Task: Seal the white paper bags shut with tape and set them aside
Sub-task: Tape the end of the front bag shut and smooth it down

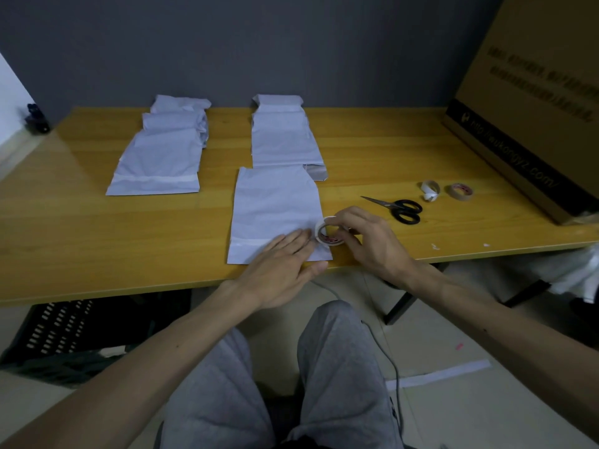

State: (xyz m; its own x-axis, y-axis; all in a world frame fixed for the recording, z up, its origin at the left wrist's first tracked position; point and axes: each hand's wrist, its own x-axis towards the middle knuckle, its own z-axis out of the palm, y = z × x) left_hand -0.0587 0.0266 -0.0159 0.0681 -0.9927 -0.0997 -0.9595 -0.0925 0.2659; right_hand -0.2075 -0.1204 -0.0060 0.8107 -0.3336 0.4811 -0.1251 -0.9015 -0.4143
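Observation:
A white paper bag [275,205] lies flat near the table's front edge, its folded end toward me with a strip of tape [249,243] across it. My left hand [282,270] presses flat on the bag's near right corner, fingers straight. My right hand [366,241] grips a white tape roll [329,234] at the bag's right edge, right by my left fingertips. A pile of taped bags [162,157] lies at the back left. A second pile of bags [285,137] lies behind the bag under my hands.
Black-handled scissors [397,207] lie right of my hands. Beyond them sit a nearly spent tape core [430,189] and a brown tape roll [460,191]. A big cardboard box [531,108] fills the table's right end. A black crate [64,332] stands under the table.

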